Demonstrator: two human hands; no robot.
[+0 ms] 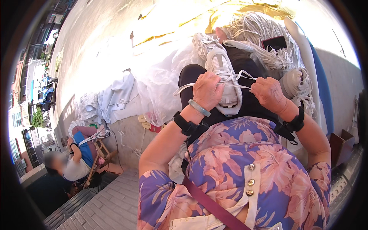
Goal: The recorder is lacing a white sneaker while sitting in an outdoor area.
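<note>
A white sneaker (230, 96) rests on my lap with its toe pointing away from me. My left hand (208, 90) is closed at the left side of its eyelets, fingers pinching the white shoelace (228, 78). A loose lace end sticks out to the left of that hand. My right hand (271, 95) is closed to the right of the shoe, apart from it, and grips lace drawn out from the eyelets. Just beyond the toe lies another white sneaker (207, 43) with laces. More laced shoes (294, 82) sit beside my right wrist.
A big bundle of white laces (255, 28) lies ahead to the right, with a dark phone (274, 43) on it. Clear plastic sheeting (161, 73) and pale blue cloth (117, 92) spread leftward. Another person (78, 166) sits at far left. A brown box (341, 147) stands right.
</note>
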